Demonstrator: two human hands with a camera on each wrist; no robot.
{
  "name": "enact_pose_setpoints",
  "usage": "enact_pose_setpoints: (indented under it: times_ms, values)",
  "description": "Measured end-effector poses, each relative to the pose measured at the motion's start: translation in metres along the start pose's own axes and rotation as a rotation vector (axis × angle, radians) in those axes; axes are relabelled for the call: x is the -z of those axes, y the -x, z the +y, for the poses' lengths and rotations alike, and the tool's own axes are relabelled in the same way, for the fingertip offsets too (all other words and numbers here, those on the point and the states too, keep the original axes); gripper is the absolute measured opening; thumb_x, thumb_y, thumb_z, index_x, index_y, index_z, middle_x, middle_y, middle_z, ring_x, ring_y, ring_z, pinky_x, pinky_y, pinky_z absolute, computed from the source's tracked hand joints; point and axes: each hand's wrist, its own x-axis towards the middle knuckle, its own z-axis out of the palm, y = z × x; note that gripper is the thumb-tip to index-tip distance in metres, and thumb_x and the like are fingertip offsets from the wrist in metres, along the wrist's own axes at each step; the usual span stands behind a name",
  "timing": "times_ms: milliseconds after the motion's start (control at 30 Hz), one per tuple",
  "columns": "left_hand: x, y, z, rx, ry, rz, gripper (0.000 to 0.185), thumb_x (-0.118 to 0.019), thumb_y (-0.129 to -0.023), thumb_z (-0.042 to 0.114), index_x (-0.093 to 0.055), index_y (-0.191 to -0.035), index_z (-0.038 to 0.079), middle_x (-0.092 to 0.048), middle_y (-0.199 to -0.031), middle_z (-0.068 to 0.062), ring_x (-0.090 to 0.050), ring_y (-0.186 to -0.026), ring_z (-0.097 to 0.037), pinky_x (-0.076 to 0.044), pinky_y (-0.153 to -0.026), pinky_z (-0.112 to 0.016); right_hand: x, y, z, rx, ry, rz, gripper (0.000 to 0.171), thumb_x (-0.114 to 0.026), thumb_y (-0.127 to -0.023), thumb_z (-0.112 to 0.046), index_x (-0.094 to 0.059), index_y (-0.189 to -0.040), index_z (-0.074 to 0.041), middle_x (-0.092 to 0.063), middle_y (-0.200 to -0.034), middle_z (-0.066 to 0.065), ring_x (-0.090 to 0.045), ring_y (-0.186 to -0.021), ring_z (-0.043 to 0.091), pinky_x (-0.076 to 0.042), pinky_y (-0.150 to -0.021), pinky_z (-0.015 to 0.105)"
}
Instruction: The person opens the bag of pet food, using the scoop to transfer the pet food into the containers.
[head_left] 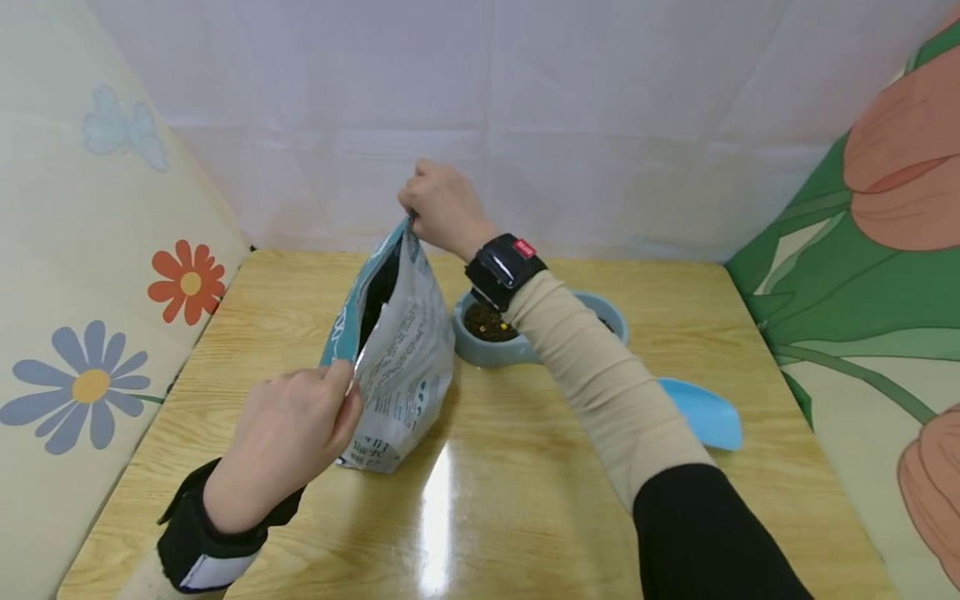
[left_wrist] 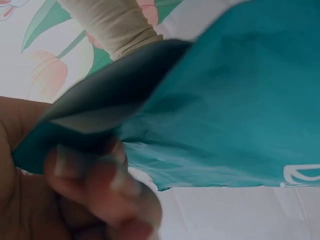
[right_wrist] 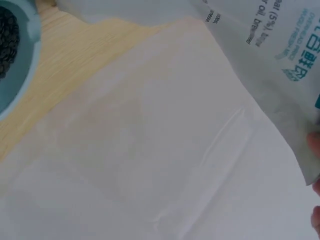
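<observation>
A teal-and-silver pet food bag stands on the table, its top gaping and its inside dark. My left hand pinches the near corner of the mouth; the left wrist view shows fingers curled at the bag's teal edge. At the far top corner, my right hand grips the rim. Only some fingertips of it appear at the right wrist view's edge. Beside the bag sits a blue-grey double bowl with dark kibble in it, partly covered by my right forearm.
A light-blue scoop lies on the wooden table to the right, partly behind my right sleeve. A white backdrop hangs at the table's back, and flower-printed panels stand on both sides.
</observation>
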Motion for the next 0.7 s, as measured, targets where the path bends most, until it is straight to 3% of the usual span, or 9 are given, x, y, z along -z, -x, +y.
enact_pose_setpoints:
  times_ms: [133,233,367,467,567,700]
  values:
    - [0.0,-0.001,-0.001,-0.012,-0.002,0.015,0.022,-0.053,-0.077,0.007,-0.039,-0.061,0.008,-0.021,-0.048,0.006,-0.019,-0.038,-0.006,-0.015,-0.037,-0.02,-0.002,0.0,0.0,0.008,0.005,0.035,0.031,-0.038,-0.073,0.012,-0.034,-0.054,-0.012,-0.03,-0.054,0.001,-0.034,-0.061,0.02,-0.04,-0.074,0.026]
    - [0.0,-0.001,-0.002,-0.01,-0.001,0.012,0.021,-0.054,-0.077,0.006,-0.039,-0.061,0.008,-0.021,-0.048,0.006,-0.019,-0.038,-0.006,-0.016,-0.037,-0.02,-0.003,0.001,0.001,0.017,0.005,0.049,0.033,-0.036,-0.076,0.013,-0.03,-0.056,-0.013,-0.024,-0.055,0.001,-0.031,-0.06,0.02,-0.035,-0.068,0.026]
    - [-0.001,-0.002,-0.003,-0.001,0.004,0.005,0.022,-0.055,-0.077,0.006,-0.04,-0.061,0.008,-0.021,-0.048,0.006,-0.02,-0.038,-0.006,-0.016,-0.036,-0.02,-0.003,0.003,0.001,0.063,-0.001,0.045,0.03,-0.039,-0.083,0.009,-0.047,-0.06,-0.008,-0.043,-0.059,0.005,-0.041,-0.064,0.021,-0.034,-0.067,0.028]
    - [-0.001,-0.002,-0.003,0.005,0.008,0.01,0.023,-0.054,-0.077,0.007,-0.039,-0.061,0.009,-0.021,-0.048,0.007,-0.02,-0.038,-0.006,-0.016,-0.036,-0.02,-0.001,0.006,-0.001,0.127,-0.013,0.033,0.022,-0.045,-0.086,0.002,-0.065,-0.081,-0.005,-0.062,-0.08,0.008,-0.054,-0.079,0.023,-0.04,-0.074,0.031]
    - [-0.001,-0.002,-0.004,0.005,0.007,0.018,0.023,-0.053,-0.078,0.008,-0.038,-0.061,0.009,-0.021,-0.048,0.007,-0.02,-0.038,-0.006,-0.016,-0.037,-0.021,0.0,0.009,-0.005,0.189,-0.039,0.043,0.021,-0.049,-0.086,0.0,-0.067,-0.095,-0.007,-0.065,-0.094,0.007,-0.057,-0.092,0.024,-0.041,-0.081,0.035]
    - [-0.001,-0.002,-0.005,0.004,0.004,0.025,0.023,-0.052,-0.078,0.008,-0.037,-0.06,0.01,-0.021,-0.048,0.007,-0.02,-0.038,-0.006,-0.015,-0.037,-0.021,0.0,0.011,-0.01,0.219,-0.05,0.091,0.02,-0.048,-0.085,0.001,-0.066,-0.09,-0.006,-0.065,-0.091,0.006,-0.057,-0.091,0.023,-0.041,-0.08,0.035]
